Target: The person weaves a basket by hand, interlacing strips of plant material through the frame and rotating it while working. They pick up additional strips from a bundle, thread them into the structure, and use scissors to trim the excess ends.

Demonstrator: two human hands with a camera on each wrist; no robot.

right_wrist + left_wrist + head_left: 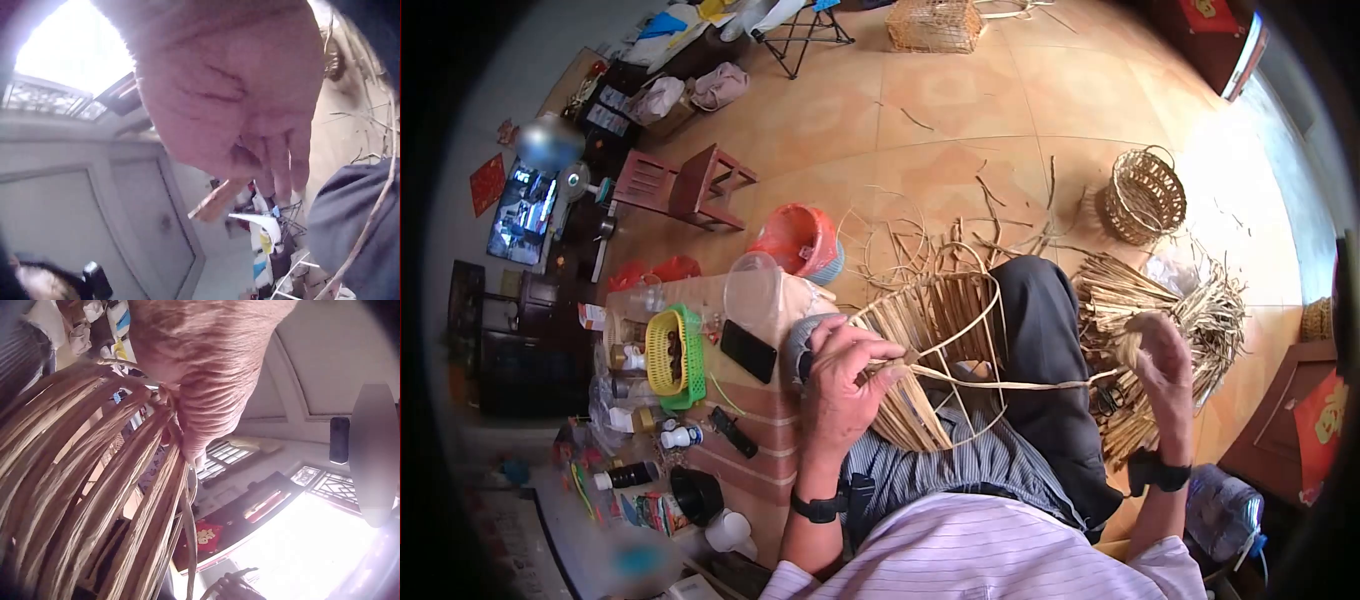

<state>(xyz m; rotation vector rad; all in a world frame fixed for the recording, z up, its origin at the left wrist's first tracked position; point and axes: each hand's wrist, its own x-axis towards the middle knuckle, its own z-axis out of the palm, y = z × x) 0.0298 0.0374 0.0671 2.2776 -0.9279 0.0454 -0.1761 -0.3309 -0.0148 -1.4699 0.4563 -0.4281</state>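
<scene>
A basket (920, 400) of wire hoops and dried straw strands rests across the person's lap. At its rim the left hand (850, 365) pinches the strands between thumb and fingers; the left wrist view shows this hand (200, 381) right above the row of upright straw bundles (94, 487). A long straw strand (1020, 385) runs from there rightward to the right hand (1165, 365), raised over the right thigh. Seen from the right wrist, that hand (237, 106) pinches a flat strand end (219, 200) between thumb and fingers.
A large heap of straw (1190, 310) lies right of the leg, with a finished wicker basket (1145, 200) behind it. Loose stalks litter the tiled floor (960, 110). At left, a low table (775, 440) bears a phone (748, 352) and a green-yellow basket (675, 355); a red bucket (795, 240) stands beyond.
</scene>
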